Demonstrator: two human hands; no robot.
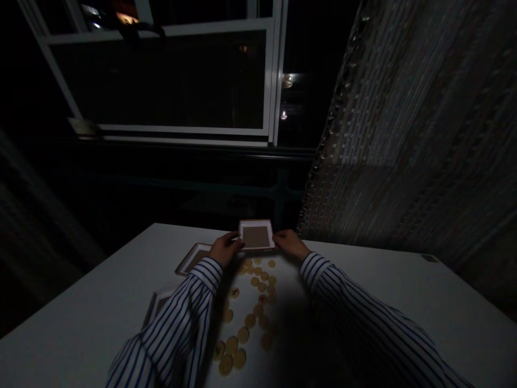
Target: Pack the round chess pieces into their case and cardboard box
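Between my two hands is a small shallow box or lid [256, 237] with a pale inner rim and a brown bottom, held tilted toward me over the far side of the table. My left hand [226, 248] pinches its left edge, and the fingers of my right hand [291, 243] close on its right edge. Below and nearer lie several round, yellowish game discs [250, 321] scattered on the table; some bear dark marks. A second tray-like piece [194, 258] rests left of my left hand, partly covered by it. Under my left forearm another pale-rimmed piece [155, 302] shows only in part.
The white table [100, 291] ends at a far edge just beyond my hands. A small dark-faced flat item [430, 258] lies at its far right corner. Behind stand a white-framed window [181, 130] and a hanging bead curtain [375, 134]. The room is dim.
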